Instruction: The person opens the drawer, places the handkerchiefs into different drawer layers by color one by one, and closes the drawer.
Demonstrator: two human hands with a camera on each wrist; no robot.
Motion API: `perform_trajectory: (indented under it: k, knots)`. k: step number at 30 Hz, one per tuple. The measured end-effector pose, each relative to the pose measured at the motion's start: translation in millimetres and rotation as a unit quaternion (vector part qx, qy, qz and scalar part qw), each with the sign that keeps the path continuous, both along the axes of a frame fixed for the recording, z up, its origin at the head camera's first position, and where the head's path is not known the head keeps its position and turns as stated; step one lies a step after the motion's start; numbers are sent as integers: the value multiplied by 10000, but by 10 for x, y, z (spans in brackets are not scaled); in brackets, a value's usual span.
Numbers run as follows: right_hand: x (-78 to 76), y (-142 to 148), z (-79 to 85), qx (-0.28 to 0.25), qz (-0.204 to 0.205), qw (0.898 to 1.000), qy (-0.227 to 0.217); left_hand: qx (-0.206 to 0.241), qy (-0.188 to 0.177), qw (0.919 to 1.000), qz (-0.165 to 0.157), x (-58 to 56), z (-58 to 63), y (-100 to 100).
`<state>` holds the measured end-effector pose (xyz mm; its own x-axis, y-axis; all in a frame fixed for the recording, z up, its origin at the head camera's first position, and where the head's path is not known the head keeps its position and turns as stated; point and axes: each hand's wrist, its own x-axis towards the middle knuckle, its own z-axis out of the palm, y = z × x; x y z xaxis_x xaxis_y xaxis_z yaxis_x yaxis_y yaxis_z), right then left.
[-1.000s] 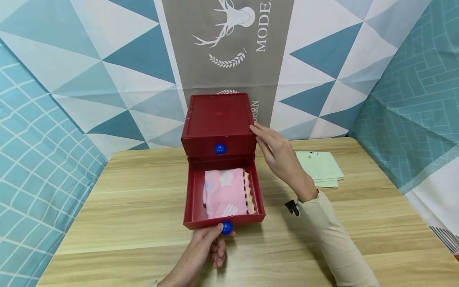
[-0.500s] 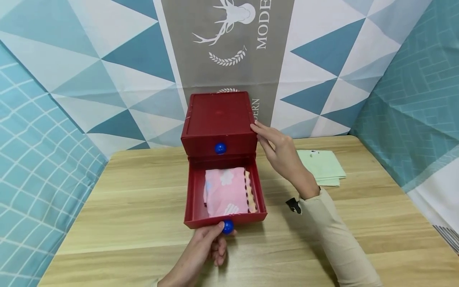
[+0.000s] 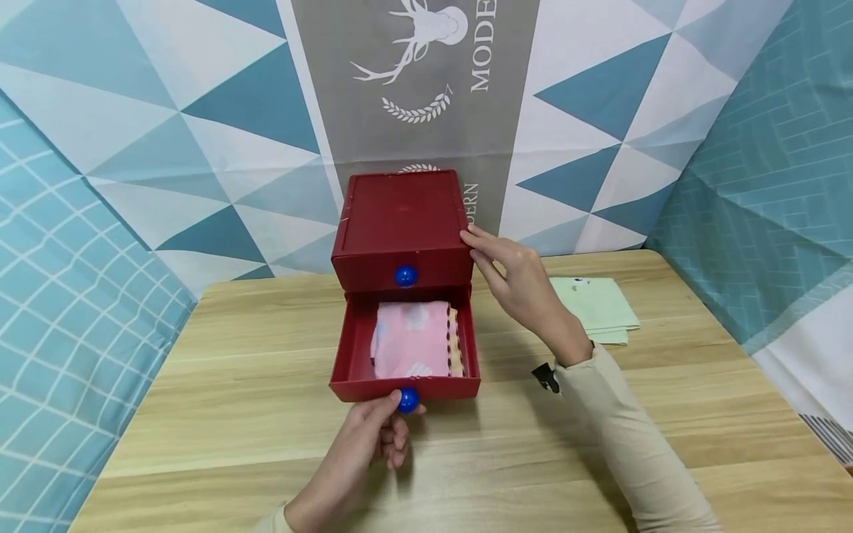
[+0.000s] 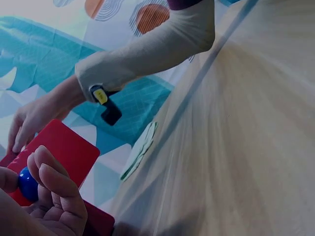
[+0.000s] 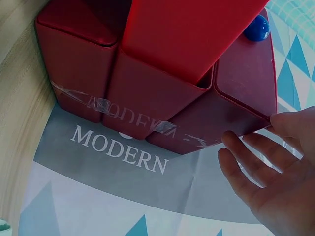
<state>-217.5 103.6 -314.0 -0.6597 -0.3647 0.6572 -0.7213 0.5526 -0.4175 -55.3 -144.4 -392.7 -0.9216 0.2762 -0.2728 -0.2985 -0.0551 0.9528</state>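
A red drawer cabinet (image 3: 403, 215) stands against the back wall; the right wrist view shows its stacked tiers. One drawer (image 3: 443, 388) below the top one is pulled out. Inside it lie a folded pink cloth (image 3: 412, 342) with pale cloud prints and, along its right side, a yellowish strip with a dark scalloped edge (image 3: 455, 344). My left hand (image 3: 363, 438) pinches this drawer's round blue knob (image 3: 408, 400) between thumb and fingers. With fingers extended, my right hand (image 3: 523, 285) rests against the cabinet's upper right front corner, also seen in the right wrist view.
A folded light green cloth (image 3: 596, 307) lies on the wooden table (image 3: 233, 414) to the right, behind my right forearm. The closed top drawer has its own blue knob (image 3: 406, 276). Patterned fabric (image 3: 586, 96) hangs behind and at both sides.
The drawer has slid part of the way back into the cabinet, my left hand moving with its knob. My right hand keeps its place at the cabinet's corner.
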Motion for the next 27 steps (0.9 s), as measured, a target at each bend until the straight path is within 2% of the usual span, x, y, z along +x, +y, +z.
perform_trajectory:
  k: [5, 12, 19, 27]
  knots:
    - [6, -19, -5, -95, 39, 9999, 25, -73, 22, 9999, 118, -72, 1, 2]
    - [-4, -18, -11, -213, 79, 9997, 76, -260, 288, 9987, 320, -217, 6, 35]
    - [8, -30, -25, -164, 23, 9999, -49, -394, 475, 9976, 302, -327, 3, 39]
    - [-2, -21, 9, -143, 49, 9999, -27, -418, 494, 9977, 194, -378, 28, 56]
